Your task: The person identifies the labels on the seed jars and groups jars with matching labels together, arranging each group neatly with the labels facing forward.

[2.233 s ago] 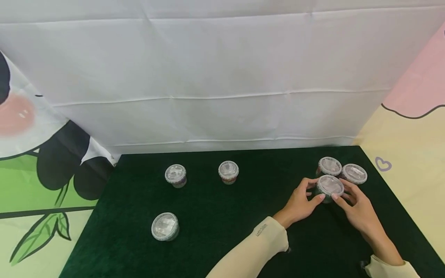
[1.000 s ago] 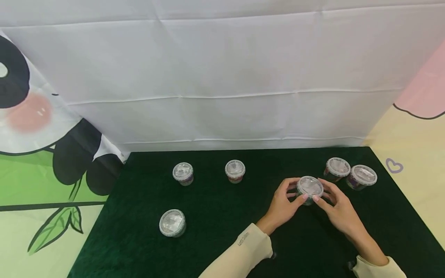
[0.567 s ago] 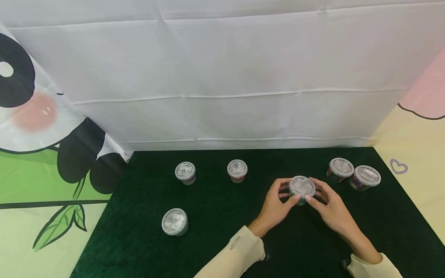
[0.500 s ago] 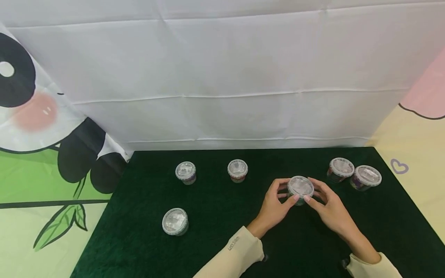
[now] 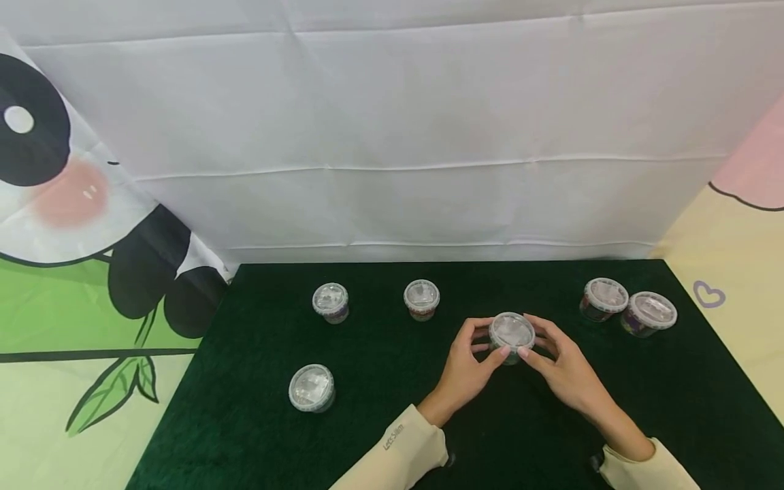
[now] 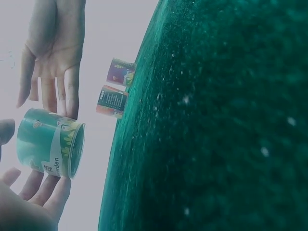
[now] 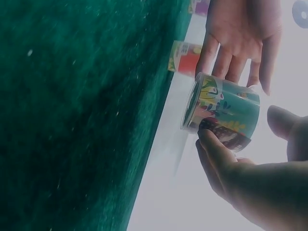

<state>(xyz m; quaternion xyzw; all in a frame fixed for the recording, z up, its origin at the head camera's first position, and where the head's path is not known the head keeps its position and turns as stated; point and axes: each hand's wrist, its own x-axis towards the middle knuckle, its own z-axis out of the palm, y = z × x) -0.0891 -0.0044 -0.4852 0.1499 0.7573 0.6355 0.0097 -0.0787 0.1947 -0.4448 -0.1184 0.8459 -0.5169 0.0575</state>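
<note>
A small round plastic tub with a clear lid is held between two hands in the head view. Its teal printed wrapper faces the left wrist view, where a gap shows between its base and the green cloth. My left hand grips its left side, thumb at the near rim and fingers round the wall. From the right, my right hand holds it the same way, its thumb close to the left one. A darker patch of the wrapper shows beside the right fingers in the right wrist view.
Two similar tubs, one reddish and one purple, stand side by side at the back right. Others stand at back left, back middle and front left on the dark green cloth. A white curtain hangs behind.
Both hands have carried the teal tub leftward, away from the two tubs at the right. The view has also shifted slightly; the other tubs stay put on the cloth.
</note>
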